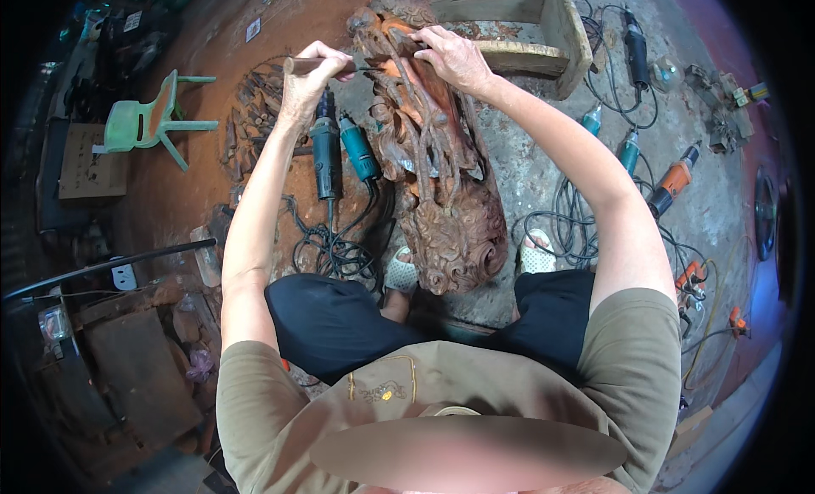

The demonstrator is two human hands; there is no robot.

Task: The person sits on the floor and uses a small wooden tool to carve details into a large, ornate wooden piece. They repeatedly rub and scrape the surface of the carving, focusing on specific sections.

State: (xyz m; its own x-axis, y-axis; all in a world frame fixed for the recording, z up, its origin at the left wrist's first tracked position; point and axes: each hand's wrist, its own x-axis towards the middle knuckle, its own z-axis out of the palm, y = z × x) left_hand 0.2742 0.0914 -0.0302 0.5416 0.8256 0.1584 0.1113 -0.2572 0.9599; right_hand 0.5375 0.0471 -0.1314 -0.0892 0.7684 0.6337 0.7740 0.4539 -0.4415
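A long brown wood carving (454, 231) with deep relief and orange-toned bare patches lies lengthwise before me, between my feet. My left hand (312, 76) is closed around the wooden handle of a carving chisel (299, 66). Its thin dark shaft points right, and the tip meets the far part of the carving near an orange patch. On the carving's far right side rests my right hand (456, 61), with fingers bent over the wood and gripping it. The exact contact under those fingertips is hidden.
Left of the carving lie teal power grinders (360, 150) with tangled cords and a pile of carving tools (259, 112). A green plastic chair (140, 120) stands farther left. Beyond is a wooden frame (577, 36). More corded tools, including an orange grinder (675, 180), lie on the right.
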